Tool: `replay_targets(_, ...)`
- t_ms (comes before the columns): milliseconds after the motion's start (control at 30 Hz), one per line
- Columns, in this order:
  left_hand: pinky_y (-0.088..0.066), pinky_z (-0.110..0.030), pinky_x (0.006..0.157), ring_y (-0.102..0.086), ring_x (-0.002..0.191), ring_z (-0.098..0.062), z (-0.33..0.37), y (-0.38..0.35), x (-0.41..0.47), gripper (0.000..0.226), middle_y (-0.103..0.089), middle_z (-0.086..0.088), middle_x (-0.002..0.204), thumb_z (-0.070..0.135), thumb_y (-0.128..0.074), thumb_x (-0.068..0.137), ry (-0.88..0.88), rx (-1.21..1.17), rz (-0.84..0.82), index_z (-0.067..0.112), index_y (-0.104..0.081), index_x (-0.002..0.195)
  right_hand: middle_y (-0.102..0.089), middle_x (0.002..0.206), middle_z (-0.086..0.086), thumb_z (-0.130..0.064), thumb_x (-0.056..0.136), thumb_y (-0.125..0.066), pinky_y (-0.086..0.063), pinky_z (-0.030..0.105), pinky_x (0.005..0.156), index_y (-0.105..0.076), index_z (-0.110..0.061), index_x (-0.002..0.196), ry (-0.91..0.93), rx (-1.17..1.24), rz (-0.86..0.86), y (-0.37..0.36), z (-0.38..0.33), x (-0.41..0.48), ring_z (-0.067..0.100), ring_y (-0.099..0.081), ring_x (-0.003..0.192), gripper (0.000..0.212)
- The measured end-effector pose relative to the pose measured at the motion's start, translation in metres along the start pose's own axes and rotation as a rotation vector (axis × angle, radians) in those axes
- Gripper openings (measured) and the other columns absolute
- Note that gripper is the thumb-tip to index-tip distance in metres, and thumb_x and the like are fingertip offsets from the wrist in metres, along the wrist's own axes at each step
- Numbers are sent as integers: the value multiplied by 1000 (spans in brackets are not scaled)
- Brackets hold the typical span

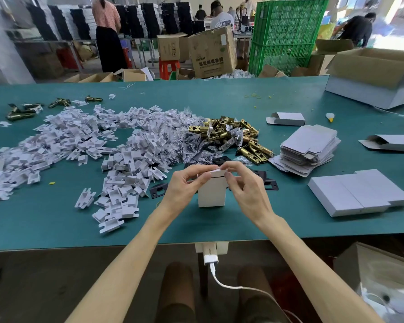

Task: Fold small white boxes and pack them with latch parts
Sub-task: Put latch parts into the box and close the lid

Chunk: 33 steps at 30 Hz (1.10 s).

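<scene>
head view: left hand (184,183) and right hand (244,183) are pinching the top flap of the small white box (212,192), standing upright on the green table (219,220). tuck evenly, bracing both sides.

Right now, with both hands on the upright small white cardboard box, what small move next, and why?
Probably tuck the top flap fully in: the small white cardboard box stands upright on the green table, and left hand and right hand both pinch that flap, seemingly not yet seated.
</scene>
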<state>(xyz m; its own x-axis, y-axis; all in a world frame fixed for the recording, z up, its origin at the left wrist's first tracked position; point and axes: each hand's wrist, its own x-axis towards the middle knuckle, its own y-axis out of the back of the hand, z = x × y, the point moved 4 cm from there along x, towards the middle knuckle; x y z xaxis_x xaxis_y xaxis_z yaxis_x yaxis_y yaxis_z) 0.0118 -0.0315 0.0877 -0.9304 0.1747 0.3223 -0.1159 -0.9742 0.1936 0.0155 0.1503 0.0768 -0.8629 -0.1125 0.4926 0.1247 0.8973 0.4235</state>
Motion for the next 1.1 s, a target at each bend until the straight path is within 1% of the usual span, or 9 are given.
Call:
replay_targets(100, -54, -24, 93, -67, 109, -6, -2, 0, 0, 25, -75, -8, 120, 10, -65, 99, 6, -12, 3, 11, -74, 123, -68, 102, -6, -20, 106, -54, -57, 41, 68, -64, -27, 111, -2, -7, 3, 0, -1, 0, 10, -68, 74, 13)
replay_targets(167, -54, -23, 94, -68, 110, -5, -4, 0, 0, 25, -75, -7, 121, 9, -65, 100, 5, -23, 9, 9, -74, 123, -67, 98, -7, -21, 106, -55, -57, 38, 67, -64, -27, 110, -4, -3, 0, 2, -1, 0, 11, -68, 75, 12)
replay_targets(267, -53, -21, 95, -67, 113, -2, -5, -2, -1, 25, -74, -6, 122, 8, -64, 100, -1, -43, 8, 10, -73, 123, -67, 92, -12, -24, 105, -58, -47, 17, 59, -64, -28, 107, 0, 16, -5, 2, -2, -2, 6, -67, 73, 8)
replay_targets(333, -53, -21, 95, -67, 113, -3, -6, -2, -1, 24, -74, -4, 121, 8, -65, 100, -9, -60, 10, 12, -74, 122, -70, 98, -9, -24, 102, -62, -44, 11, 61, -63, -28, 107, -1, 30, -16, 1, -2, -3, 2, -69, 80, 7)
replay_targets(500, -56, -30, 97, -70, 111, -16, -16, -7, -3, 27, -75, -6, 121, 12, -70, 95, -13, -110, 32, 17, -74, 121, -70, 109, -5, -18, 97, -70, -55, 17, 75, -62, -27, 112, -15, 33, -53, 2, 0, -2, -1, -69, 100, 20)
replay_targets(733, -54, -30, 98, -70, 114, -21, -23, -14, -6, 28, -75, -3, 123, 11, -71, 97, -25, -147, 75, 23, -73, 122, -70, 112, -2, -14, 97, -69, -58, 23, 77, -61, -28, 112, -26, 33, -46, -1, 2, -2, -1, -69, 101, 22)
replay_targets(933, -55, -27, 95, -71, 111, -17, -19, -13, -6, 29, -76, -1, 121, 6, -71, 95, -4, -143, 82, 20, -73, 120, -69, 113, -5, -13, 97, -69, -59, 29, 78, -59, -29, 111, -38, 31, -43, -2, 2, -1, -2, -69, 101, 23)
replay_targets(1033, -57, -25, 91, -72, 107, -14, -15, -11, -5, 32, -77, 1, 119, 5, -72, 94, 23, -142, 72, 21, -73, 122, -68, 115, -10, -14, 98, -69, -59, 26, 78, -58, -29, 110, -54, 47, -48, -2, 3, 0, -2, -69, 101, 22)
replay_targets(1100, -59, -28, 90, -73, 108, -18, -15, -8, -6, 37, -75, -1, 121, 7, -74, 94, 51, -153, 98, 21, -69, 127, -67, 114, -16, -15, 98, -69, -56, 20, 76, -58, -31, 110, -68, 52, -50, -2, 2, 1, -4, -69, 100, 23)
